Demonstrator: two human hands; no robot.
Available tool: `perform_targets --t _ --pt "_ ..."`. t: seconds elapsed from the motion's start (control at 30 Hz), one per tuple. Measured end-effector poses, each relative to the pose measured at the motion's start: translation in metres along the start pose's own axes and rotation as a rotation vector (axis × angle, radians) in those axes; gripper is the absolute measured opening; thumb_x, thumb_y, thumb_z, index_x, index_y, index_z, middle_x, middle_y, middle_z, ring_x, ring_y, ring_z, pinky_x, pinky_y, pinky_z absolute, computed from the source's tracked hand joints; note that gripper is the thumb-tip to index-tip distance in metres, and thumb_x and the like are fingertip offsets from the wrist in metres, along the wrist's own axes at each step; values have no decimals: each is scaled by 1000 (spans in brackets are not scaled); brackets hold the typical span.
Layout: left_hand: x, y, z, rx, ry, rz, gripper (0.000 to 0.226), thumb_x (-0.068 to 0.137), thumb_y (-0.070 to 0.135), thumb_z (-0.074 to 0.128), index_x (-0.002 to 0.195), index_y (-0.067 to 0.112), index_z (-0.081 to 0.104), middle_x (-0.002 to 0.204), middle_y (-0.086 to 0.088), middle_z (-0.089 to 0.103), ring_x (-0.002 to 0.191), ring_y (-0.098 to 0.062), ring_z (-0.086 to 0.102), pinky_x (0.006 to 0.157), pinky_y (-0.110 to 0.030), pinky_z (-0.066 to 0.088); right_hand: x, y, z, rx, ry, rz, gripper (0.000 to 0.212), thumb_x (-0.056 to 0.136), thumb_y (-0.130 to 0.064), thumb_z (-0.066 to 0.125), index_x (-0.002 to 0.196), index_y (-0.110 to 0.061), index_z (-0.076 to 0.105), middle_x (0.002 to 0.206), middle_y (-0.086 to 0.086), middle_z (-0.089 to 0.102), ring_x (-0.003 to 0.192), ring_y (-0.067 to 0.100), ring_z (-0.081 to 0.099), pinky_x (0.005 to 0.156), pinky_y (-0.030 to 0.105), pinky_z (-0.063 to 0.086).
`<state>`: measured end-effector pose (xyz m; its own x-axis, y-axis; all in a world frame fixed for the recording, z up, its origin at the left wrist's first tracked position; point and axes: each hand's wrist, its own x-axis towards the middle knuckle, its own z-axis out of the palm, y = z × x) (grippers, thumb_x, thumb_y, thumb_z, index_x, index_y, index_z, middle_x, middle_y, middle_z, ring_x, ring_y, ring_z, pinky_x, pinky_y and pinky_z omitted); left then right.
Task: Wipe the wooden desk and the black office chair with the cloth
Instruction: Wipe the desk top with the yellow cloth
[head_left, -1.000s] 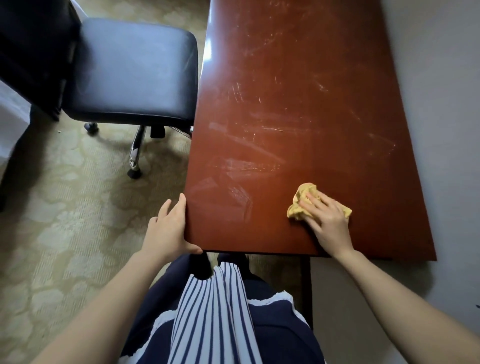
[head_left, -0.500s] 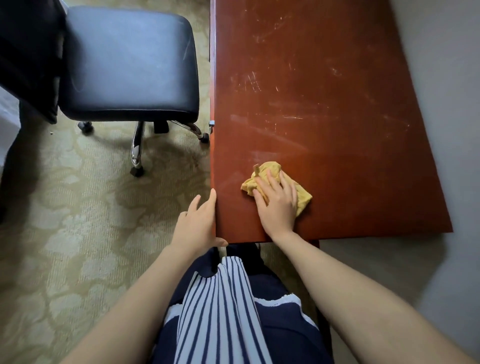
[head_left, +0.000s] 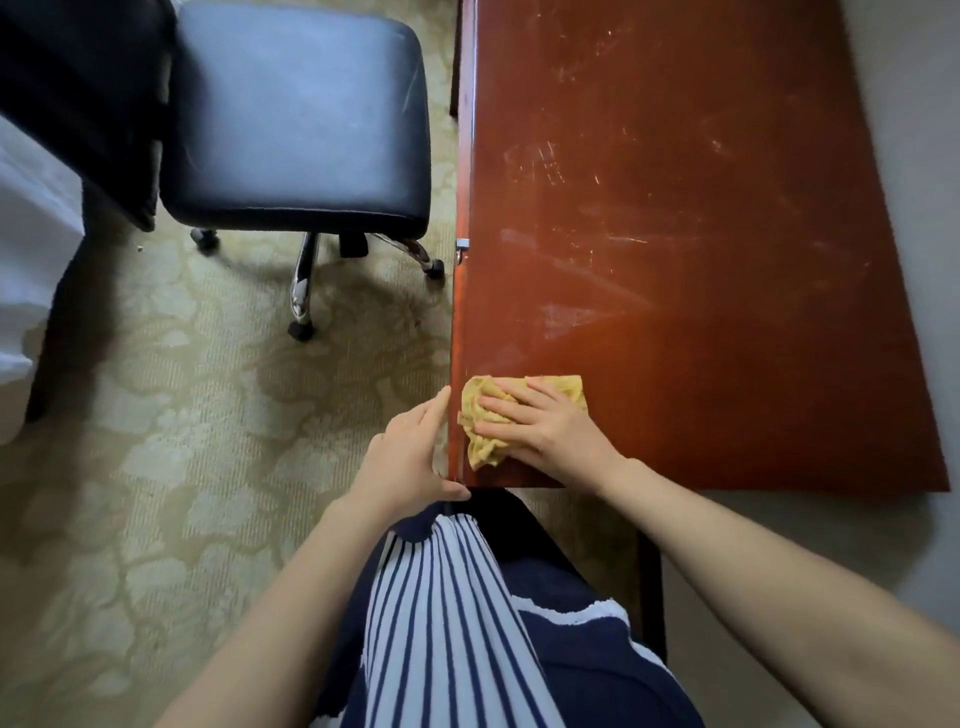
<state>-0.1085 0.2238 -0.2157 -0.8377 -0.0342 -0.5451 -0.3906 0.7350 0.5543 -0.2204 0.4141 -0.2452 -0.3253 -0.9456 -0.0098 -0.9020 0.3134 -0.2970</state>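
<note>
The reddish wooden desk (head_left: 701, 234) fills the right half of the view, its top streaked with smears and scratches. A crumpled yellow cloth (head_left: 480, 421) lies on the desk's near left corner. My right hand (head_left: 540, 428) presses flat on the cloth, fingers spread and pointing left. My left hand (head_left: 410, 457) rests against the desk's left edge at the same corner, thumb under the near edge, holding nothing else. The black office chair (head_left: 291, 114) stands to the left of the desk on the carpet, its padded seat facing up.
Patterned beige carpet (head_left: 156, 441) covers the floor on the left. The chair's chrome legs and castors (head_left: 301, 301) sit close to the desk's left side. A grey wall (head_left: 924, 156) runs along the desk's right edge. A small metal fitting (head_left: 461, 244) sticks out from the desk's left edge.
My right hand has slid the cloth leftward across the near part of the desk, from right of centre to the left corner. My left hand stays on the desk's left edge.
</note>
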Motion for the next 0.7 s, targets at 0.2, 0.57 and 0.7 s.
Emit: perform_targets --t 0.2,0.57,0.7 --pt "-21 1 10 -232 210 -187 103 73 35 81 152 20 16 154 0 29 142 -18 26 114 -40 28 72 50 -22 81 -23 153 32 91 -31 58 121 -23 65 137 4 54 134 27 41 111 46 27" --pt "-34 12 14 -267 368 -333 67 94 25 58 150 17 22 154 -3 29 140 -19 29 114 -39 28 39 -10 10 83 130 248 34 88 -35 52 118 -27 67 131 1 59 127 26 49 108 49 31" --pt "-19 29 10 -234 345 -271 68 95 24 55 151 14 18 157 -3 22 143 -19 23 116 -39 24 -9 -16 13 66 46 90 39 88 -38 44 120 -29 65 131 -2 60 127 20 49 108 46 33"
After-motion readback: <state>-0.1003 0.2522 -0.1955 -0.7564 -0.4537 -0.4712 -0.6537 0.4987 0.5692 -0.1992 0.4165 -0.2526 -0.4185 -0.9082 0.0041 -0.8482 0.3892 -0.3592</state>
